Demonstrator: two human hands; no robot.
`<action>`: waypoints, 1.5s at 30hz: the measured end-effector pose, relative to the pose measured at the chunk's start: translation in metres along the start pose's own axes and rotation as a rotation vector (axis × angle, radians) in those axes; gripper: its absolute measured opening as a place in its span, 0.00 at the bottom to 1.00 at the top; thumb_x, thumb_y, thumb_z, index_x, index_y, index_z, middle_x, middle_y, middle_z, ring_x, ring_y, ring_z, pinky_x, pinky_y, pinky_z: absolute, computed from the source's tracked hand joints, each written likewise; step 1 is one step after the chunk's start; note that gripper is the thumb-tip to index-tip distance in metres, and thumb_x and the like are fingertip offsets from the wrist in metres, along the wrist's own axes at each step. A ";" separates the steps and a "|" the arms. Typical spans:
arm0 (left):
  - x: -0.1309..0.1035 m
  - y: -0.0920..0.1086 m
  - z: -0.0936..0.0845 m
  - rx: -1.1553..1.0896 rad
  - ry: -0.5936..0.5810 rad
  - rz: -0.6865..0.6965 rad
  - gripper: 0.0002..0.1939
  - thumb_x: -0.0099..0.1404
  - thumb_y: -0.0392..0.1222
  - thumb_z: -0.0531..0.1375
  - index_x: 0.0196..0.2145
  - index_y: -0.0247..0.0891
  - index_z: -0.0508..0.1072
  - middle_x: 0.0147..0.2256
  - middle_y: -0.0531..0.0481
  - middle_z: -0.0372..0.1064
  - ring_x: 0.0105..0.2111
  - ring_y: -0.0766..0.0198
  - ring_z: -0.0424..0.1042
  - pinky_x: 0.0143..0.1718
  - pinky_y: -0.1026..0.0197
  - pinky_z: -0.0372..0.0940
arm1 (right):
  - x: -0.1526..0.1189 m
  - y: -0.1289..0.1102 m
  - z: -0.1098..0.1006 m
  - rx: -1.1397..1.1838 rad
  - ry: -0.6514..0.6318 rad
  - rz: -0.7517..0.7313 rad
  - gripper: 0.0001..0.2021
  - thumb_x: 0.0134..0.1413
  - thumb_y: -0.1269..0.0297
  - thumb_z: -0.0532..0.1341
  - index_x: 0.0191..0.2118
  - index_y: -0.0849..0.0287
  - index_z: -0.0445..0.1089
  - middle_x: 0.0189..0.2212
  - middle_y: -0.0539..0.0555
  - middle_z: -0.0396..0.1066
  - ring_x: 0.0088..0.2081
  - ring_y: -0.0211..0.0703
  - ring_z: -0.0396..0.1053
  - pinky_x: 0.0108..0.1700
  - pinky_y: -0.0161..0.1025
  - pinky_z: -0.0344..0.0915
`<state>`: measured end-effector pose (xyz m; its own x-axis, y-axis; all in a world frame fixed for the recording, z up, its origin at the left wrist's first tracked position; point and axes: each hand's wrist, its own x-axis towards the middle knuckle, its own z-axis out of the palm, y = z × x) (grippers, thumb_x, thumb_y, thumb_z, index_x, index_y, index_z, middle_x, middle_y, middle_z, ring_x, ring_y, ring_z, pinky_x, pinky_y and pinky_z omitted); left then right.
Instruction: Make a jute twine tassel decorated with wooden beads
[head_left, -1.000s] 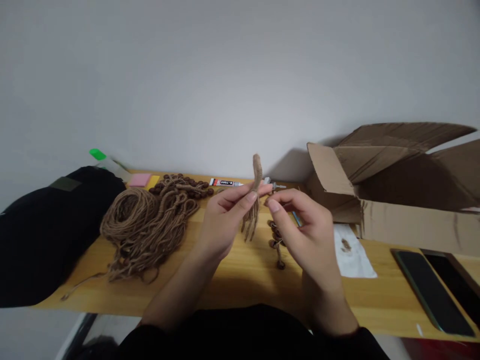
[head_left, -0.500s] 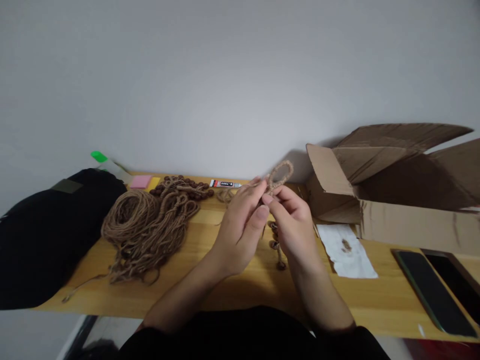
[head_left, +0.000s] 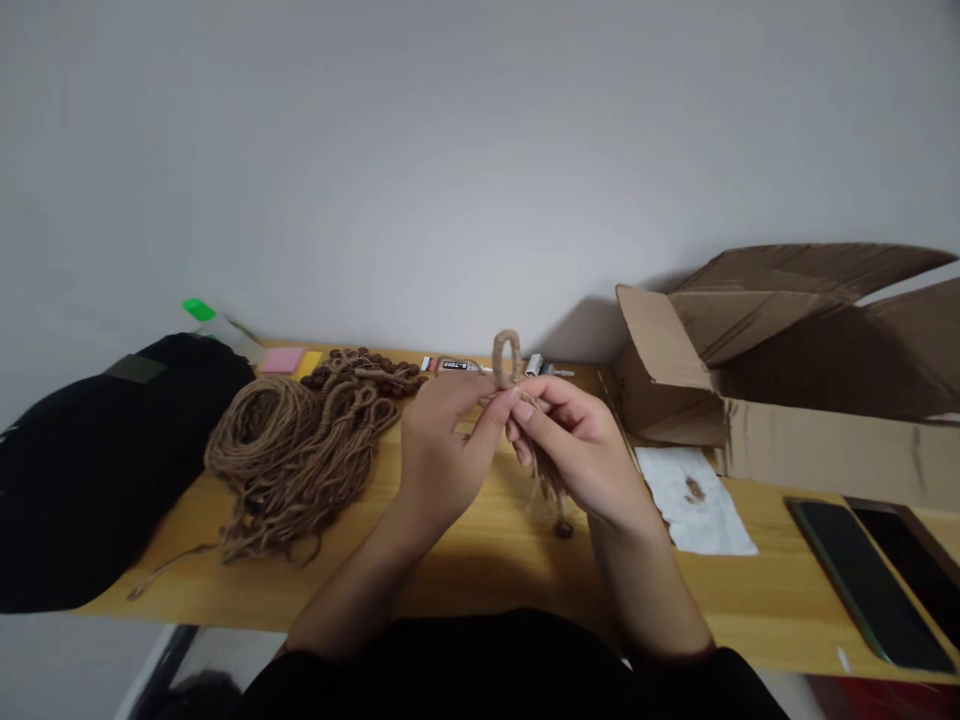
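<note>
A wrapped loop of brown twine (head_left: 507, 358) stands upright above my fingertips. My left hand (head_left: 448, 450) pinches the cord at the loop's base between thumb and fingers. From the right, my right hand (head_left: 581, 445) grips the same cord just below the loop, its thumb close to my left thumb. Loose strands hang under my right hand, with a dark bead (head_left: 563, 529) at the lower end. The knot itself is partly hidden by my fingers.
Left of my hands lie a twine coil (head_left: 262, 430), brown beads (head_left: 367, 372) and a black bag (head_left: 112, 470). Behind is a glue tube (head_left: 454, 365). At right are an open cardboard box (head_left: 825, 440), a stained white tissue (head_left: 697, 505) and two phones (head_left: 866, 580).
The loop has moved left and turned more upright. My left hand has shifted left, its thumb now meeting the right one. Silver-coloured items behind my hands have come into view.
</note>
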<state>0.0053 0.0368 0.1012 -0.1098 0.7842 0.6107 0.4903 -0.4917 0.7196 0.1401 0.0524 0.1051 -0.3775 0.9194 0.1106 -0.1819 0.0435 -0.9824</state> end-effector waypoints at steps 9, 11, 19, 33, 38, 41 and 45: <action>0.005 -0.001 -0.002 -0.278 -0.050 -0.172 0.04 0.61 0.36 0.62 0.30 0.39 0.78 0.34 0.51 0.77 0.37 0.63 0.74 0.43 0.61 0.67 | 0.002 -0.002 0.002 0.130 -0.019 0.078 0.15 0.57 0.54 0.58 0.26 0.60 0.65 0.19 0.47 0.64 0.18 0.28 0.49 0.19 0.31 0.45; 0.005 -0.001 -0.001 -0.316 -0.061 -0.191 0.04 0.61 0.36 0.61 0.31 0.39 0.78 0.34 0.52 0.77 0.38 0.63 0.74 0.44 0.61 0.67 | 0.002 -0.002 0.001 0.118 0.006 0.090 0.15 0.55 0.55 0.60 0.25 0.60 0.64 0.17 0.45 0.61 0.18 0.28 0.47 0.19 0.31 0.43; 0.004 -0.003 0.002 -0.279 -0.067 -0.134 0.06 0.63 0.38 0.59 0.31 0.39 0.77 0.35 0.50 0.77 0.38 0.62 0.74 0.44 0.61 0.66 | 0.002 0.002 -0.002 0.014 0.081 0.021 0.14 0.54 0.53 0.62 0.26 0.59 0.65 0.18 0.44 0.59 0.18 0.28 0.47 0.19 0.31 0.43; 0.003 -0.005 -0.002 -0.021 -0.091 0.023 0.10 0.66 0.39 0.56 0.29 0.38 0.74 0.29 0.49 0.74 0.32 0.63 0.71 0.37 0.61 0.63 | 0.000 -0.001 -0.004 -0.236 0.112 -0.122 0.13 0.56 0.56 0.60 0.26 0.58 0.67 0.18 0.46 0.63 0.22 0.32 0.58 0.25 0.33 0.57; 0.002 -0.005 0.001 0.037 -0.041 0.072 0.10 0.65 0.39 0.56 0.26 0.38 0.73 0.27 0.50 0.73 0.29 0.64 0.70 0.35 0.62 0.62 | -0.003 -0.006 -0.007 -0.401 0.128 -0.180 0.13 0.57 0.58 0.60 0.25 0.59 0.68 0.19 0.47 0.66 0.23 0.33 0.61 0.26 0.33 0.58; 0.003 -0.007 0.004 0.047 -0.102 0.040 0.11 0.65 0.40 0.56 0.26 0.38 0.74 0.26 0.50 0.73 0.29 0.64 0.70 0.34 0.62 0.62 | -0.006 -0.008 -0.012 -0.564 0.163 -0.177 0.11 0.58 0.61 0.58 0.26 0.59 0.69 0.21 0.48 0.67 0.23 0.34 0.61 0.26 0.33 0.57; 0.005 -0.007 0.005 -0.005 -0.261 -0.100 0.10 0.64 0.38 0.57 0.26 0.38 0.75 0.26 0.51 0.75 0.28 0.65 0.70 0.31 0.64 0.61 | -0.011 -0.012 -0.019 -0.782 0.165 -0.158 0.09 0.58 0.63 0.57 0.29 0.59 0.71 0.22 0.48 0.69 0.24 0.34 0.63 0.27 0.32 0.57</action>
<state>0.0056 0.0460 0.0970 0.0689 0.8997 0.4310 0.4838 -0.4079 0.7743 0.1635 0.0495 0.1134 -0.2504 0.9226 0.2935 0.4880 0.3821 -0.7848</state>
